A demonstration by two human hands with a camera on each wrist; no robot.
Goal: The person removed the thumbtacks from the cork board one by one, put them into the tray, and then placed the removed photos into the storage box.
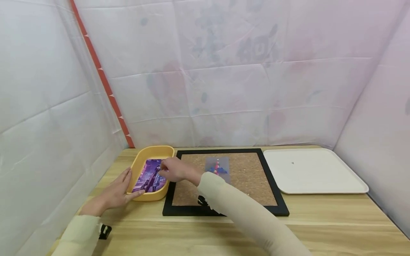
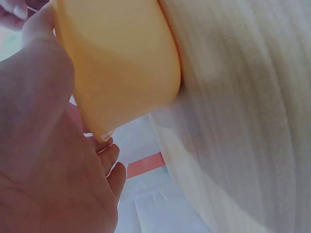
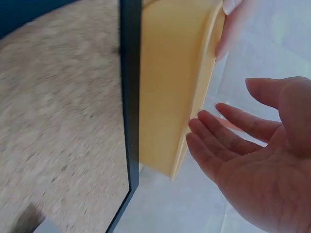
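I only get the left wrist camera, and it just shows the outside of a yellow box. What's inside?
Observer: The head view shows a purple picture card lying in the yellow box.
Operator: Cool! Is the right hand's thumb touching its fingers?
Observer: No, in the right wrist view the right hand has its thumb apart from the fingers.
Operator: And what's farthest over on the right of the table?
Observer: A white tray, beside the black-framed corkboard.

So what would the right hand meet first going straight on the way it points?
The right hand would likely meet the purple picture inside the yellow tray first; depth is unclear.
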